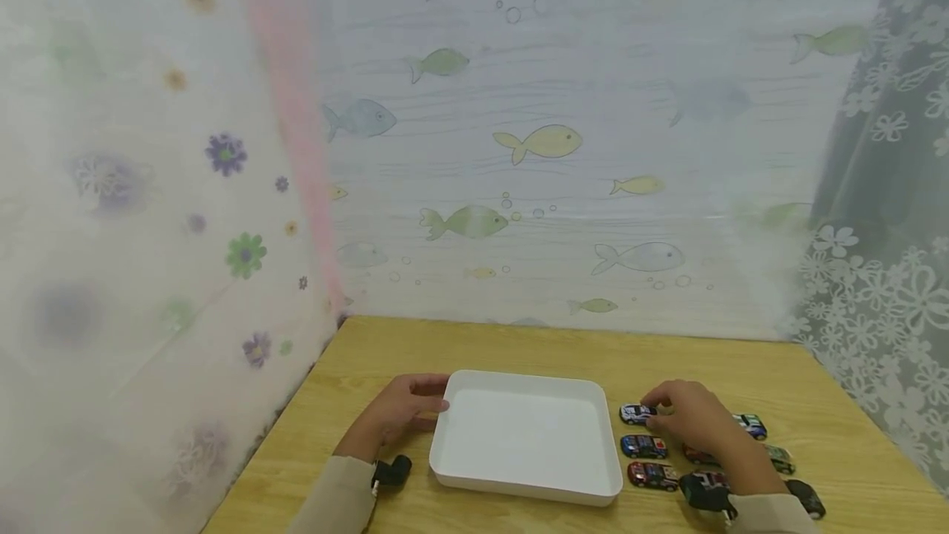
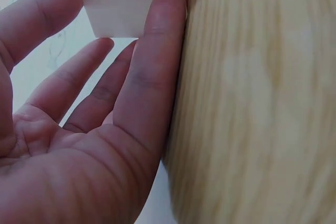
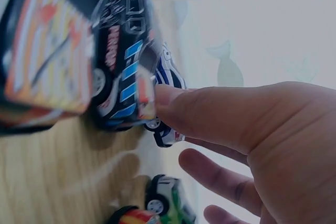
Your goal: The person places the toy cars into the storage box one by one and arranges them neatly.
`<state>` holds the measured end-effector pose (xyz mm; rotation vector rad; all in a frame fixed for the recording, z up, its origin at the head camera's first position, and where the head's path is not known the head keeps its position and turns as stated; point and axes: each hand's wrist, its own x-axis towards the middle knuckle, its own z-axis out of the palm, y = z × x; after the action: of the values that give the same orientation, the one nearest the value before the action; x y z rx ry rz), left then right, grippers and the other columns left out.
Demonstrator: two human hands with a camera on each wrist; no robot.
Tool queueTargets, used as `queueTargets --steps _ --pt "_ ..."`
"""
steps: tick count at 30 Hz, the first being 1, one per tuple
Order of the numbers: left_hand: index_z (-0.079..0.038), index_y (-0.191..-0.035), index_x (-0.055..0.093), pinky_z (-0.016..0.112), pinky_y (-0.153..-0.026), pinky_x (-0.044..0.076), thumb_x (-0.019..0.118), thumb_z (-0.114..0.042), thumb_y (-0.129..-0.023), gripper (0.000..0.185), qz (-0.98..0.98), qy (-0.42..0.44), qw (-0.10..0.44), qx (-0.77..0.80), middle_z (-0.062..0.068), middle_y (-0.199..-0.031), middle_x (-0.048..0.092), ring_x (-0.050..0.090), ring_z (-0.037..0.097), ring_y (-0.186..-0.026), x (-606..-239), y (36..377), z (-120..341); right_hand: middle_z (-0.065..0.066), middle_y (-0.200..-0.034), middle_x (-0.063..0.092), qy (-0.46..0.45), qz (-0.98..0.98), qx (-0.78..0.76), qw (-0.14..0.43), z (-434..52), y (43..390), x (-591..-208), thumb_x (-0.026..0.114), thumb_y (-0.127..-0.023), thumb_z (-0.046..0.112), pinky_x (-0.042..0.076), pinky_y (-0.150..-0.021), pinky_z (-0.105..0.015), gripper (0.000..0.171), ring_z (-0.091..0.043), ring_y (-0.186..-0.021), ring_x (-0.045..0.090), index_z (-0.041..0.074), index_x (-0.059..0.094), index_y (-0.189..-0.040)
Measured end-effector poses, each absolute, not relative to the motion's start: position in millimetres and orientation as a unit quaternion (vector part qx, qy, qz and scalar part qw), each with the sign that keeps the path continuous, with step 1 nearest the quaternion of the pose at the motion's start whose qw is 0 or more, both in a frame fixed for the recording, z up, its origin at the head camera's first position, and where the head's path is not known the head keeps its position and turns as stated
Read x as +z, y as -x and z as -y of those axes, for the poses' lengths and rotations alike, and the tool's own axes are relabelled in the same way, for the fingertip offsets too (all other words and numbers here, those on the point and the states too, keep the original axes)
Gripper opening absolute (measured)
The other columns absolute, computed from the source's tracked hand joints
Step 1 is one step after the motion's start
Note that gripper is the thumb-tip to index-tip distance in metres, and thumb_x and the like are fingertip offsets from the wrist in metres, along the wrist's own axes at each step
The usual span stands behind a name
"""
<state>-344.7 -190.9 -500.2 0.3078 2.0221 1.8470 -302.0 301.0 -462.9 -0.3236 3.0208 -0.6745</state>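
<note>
White tray point(image 1: 526, 435) at table point(image 1: 519, 344) centre, nothing in it. Toy cars in rows right of tray: white car point(image 1: 636, 413) farthest, blue car point(image 1: 643, 446) nearer, red car point(image 1: 652, 475) nearest; more cars partly hidden under right hand. Fish-print curtain point(image 1: 549, 147) behind table. Left hand point(image 1: 404, 414) flat on table, fingers straight and slightly apart, tips touching tray's left wall. Right hand point(image 1: 685, 419) over cars, fingers loosely spread, fingertips at white car; grip cannot be told.

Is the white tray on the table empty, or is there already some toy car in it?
Empty: the white tray shows only bare floor; the toy cars stand beside it.
</note>
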Motion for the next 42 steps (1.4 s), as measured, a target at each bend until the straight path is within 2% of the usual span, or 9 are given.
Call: queueTargets --steps 9,16,24,29,42 --pt "-0.002 -0.148 0.054 0.046 -0.093 0.061 0.076 -0.012 -0.095 0.059 -0.706 -0.109 0.196 0.672 0.019 -0.152 0.054 0.066 0.025 -0.12 -506 346 192 -0.004 -0.111 0.076 0.103 -0.973 -0.207 0.0 -295 302 -455 0.083 -0.086 0.02 0.057 -0.09 -0.059 0.019 -0.03 -0.105 0.069 0.021 0.081 -0.104" --pt "-0.004 -0.149 0.054 0.045 -0.093 0.061 0.074 -0.012 -0.096 0.057 -0.694 -0.11 0.199 0.684 0.018 -0.151 0.055 0.067 0.025 -0.119 -511 346 193 -0.001 -0.107 0.076 0.133 -0.962 -0.235 -0.032 -289 302 -451 0.083 -0.087 0.021 0.061 -0.082 -0.047 0.022 -0.023 -0.097 0.07 0.016 0.079 -0.108" --pt "-0.003 -0.149 0.053 0.045 -0.094 0.061 0.074 -0.01 -0.095 0.058 -0.689 -0.105 0.202 0.688 0.018 -0.152 0.054 0.066 0.025 -0.119 -510 345 193 -0.002 -0.109 0.075 0.152 -0.947 -0.281 -0.042 -270 301 -440 0.081 -0.09 0.023 0.06 -0.072 -0.037 0.024 -0.018 -0.092 0.07 0.014 0.078 -0.112" --pt "-0.001 -0.15 0.051 0.046 -0.093 0.062 0.074 -0.008 -0.095 0.06 -0.691 -0.1 0.199 0.688 0.021 -0.153 0.052 0.066 0.026 -0.119 -508 343 194 0.001 -0.105 0.075 0.16 -0.941 -0.296 -0.039 -246 304 -437 0.082 -0.089 0.019 0.057 -0.07 -0.03 0.02 -0.013 -0.089 0.068 0.015 0.079 -0.109" --pt "-0.001 -0.15 0.051 0.046 -0.094 0.061 0.074 -0.008 -0.096 0.06 -0.693 -0.097 0.199 0.687 0.022 -0.154 0.051 0.066 0.027 -0.12 -505 346 192 0.007 -0.091 0.073 0.162 -0.935 -0.316 0.008 -189 326 -439 0.087 -0.084 0.017 0.056 -0.067 -0.027 0.019 -0.008 -0.079 0.065 0.019 0.081 -0.101"
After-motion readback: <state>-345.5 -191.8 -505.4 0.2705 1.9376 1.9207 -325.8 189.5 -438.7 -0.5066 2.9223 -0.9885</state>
